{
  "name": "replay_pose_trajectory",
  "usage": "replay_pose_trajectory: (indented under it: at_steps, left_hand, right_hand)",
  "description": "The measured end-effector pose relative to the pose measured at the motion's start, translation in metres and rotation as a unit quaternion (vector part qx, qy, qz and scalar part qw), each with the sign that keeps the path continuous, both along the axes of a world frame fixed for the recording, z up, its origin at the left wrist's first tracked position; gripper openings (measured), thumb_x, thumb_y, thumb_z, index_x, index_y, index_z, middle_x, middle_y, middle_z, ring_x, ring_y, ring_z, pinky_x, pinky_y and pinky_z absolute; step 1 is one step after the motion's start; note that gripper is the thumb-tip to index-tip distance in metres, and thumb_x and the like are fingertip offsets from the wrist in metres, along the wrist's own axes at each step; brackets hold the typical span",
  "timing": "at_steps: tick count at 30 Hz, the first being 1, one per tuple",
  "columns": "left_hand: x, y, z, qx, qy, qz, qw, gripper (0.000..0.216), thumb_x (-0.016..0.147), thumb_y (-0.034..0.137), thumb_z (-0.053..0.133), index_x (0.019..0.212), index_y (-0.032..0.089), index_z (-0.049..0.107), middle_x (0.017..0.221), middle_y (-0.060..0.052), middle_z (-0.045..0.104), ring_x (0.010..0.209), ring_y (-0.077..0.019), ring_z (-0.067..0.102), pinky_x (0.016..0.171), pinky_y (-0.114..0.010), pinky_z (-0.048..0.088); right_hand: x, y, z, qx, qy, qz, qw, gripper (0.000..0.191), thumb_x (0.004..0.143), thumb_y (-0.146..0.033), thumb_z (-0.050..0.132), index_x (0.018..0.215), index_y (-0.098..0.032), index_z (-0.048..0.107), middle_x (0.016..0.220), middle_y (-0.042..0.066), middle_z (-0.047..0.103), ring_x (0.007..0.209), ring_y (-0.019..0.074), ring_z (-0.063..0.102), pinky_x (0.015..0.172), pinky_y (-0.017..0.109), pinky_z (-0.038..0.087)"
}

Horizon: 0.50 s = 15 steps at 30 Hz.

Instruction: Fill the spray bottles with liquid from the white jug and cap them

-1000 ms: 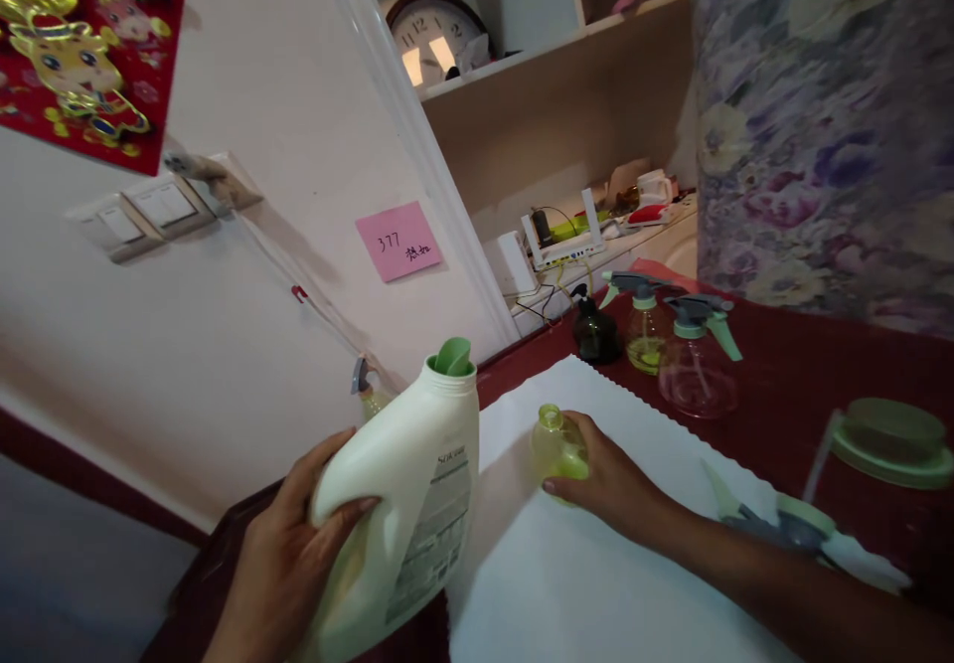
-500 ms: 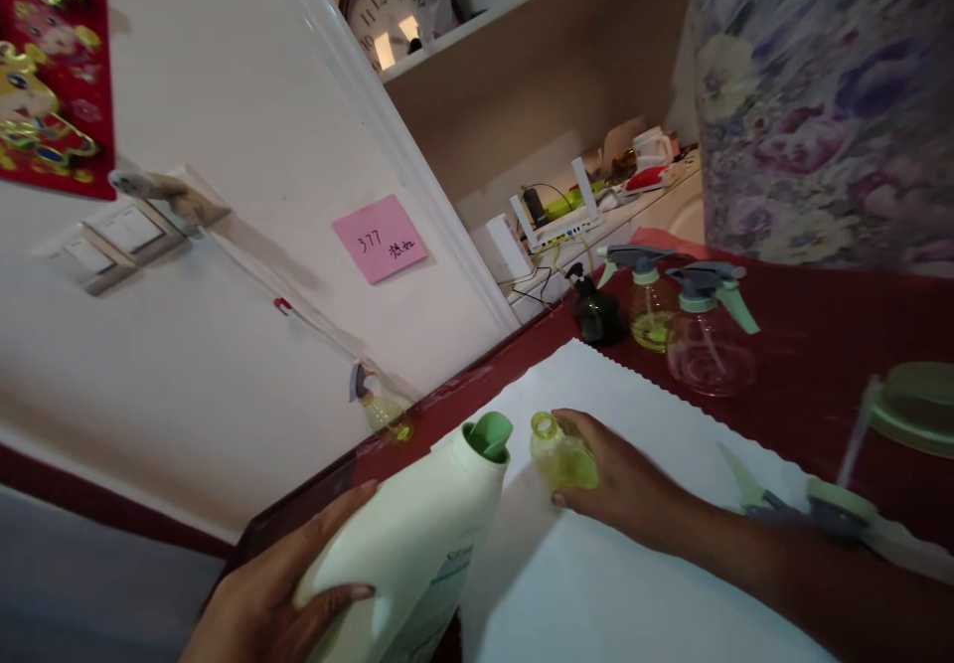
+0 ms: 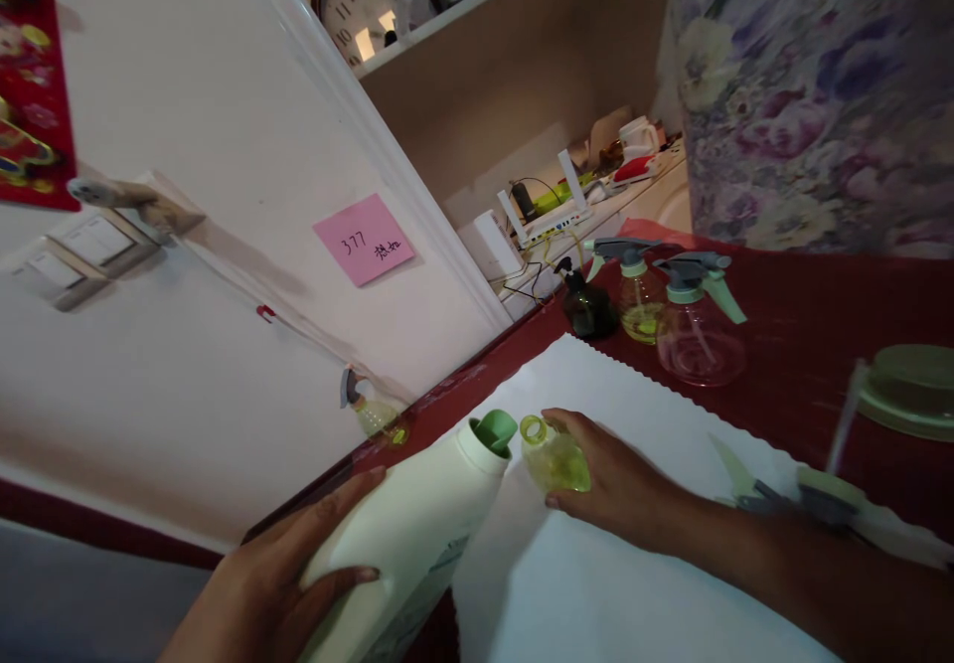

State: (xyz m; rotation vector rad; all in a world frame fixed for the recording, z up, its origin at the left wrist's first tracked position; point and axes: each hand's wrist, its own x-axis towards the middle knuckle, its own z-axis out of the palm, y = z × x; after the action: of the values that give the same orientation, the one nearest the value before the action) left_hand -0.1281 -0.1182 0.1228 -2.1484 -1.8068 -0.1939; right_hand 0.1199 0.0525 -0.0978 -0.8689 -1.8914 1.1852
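Note:
My left hand (image 3: 287, 583) grips a large pale green jug (image 3: 413, 534), tilted so its green spout (image 3: 493, 431) points at the open neck of a small yellow-green bottle (image 3: 553, 457). My right hand (image 3: 615, 479) wraps round that small bottle and holds it on a white cloth (image 3: 596, 583). Spout and bottle mouth nearly touch. No liquid is visible between them.
A red table (image 3: 812, 325) carries a dark bottle (image 3: 588, 307) and two spray bottles (image 3: 697, 325) at the back. A loose sprayer head (image 3: 812, 504) and a green lid (image 3: 905, 390) lie at the right. A white wall with a pink note (image 3: 363, 239) stands to the left.
The jug has tipped from nearly upright down toward the small bottle, bringing its spout close to the bottle's mouth. My right hand has kept hold of the small bottle.

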Motion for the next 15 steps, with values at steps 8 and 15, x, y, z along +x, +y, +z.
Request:
replay_pose_trajectory:
  at_steps: [8,15]
  left_hand:
    - [0.0024,-0.0023,-0.004,0.005,0.059,-0.004,0.998,0.055,0.091,0.06,0.062,0.144,0.05,0.052,0.109,0.008,0.083,0.079,-0.0175,0.082,0.072,-0.017,0.061]
    - [0.0,-0.0066,-0.0059,-0.023,0.086,0.003,0.996,0.056,0.094,0.055,0.059,0.148,0.047,0.049,0.113,0.005,0.082,0.085,-0.0187,0.082,0.071,-0.016,0.061]
  right_hand:
    - [0.0015,-0.0005,0.0063,0.014,0.002,0.009,1.0,0.08,0.07,-0.03,0.077,0.144,-0.029,0.046,0.145,0.01,0.06,0.13,0.0382,0.055,0.107,0.055,0.045]
    - [0.0022,0.0,0.0067,0.02,0.008,0.009,1.0,0.079,0.071,-0.03,0.077,0.143,-0.032,0.046,0.143,0.009,0.061,0.129,0.0375,0.057,0.106,0.054,0.047]
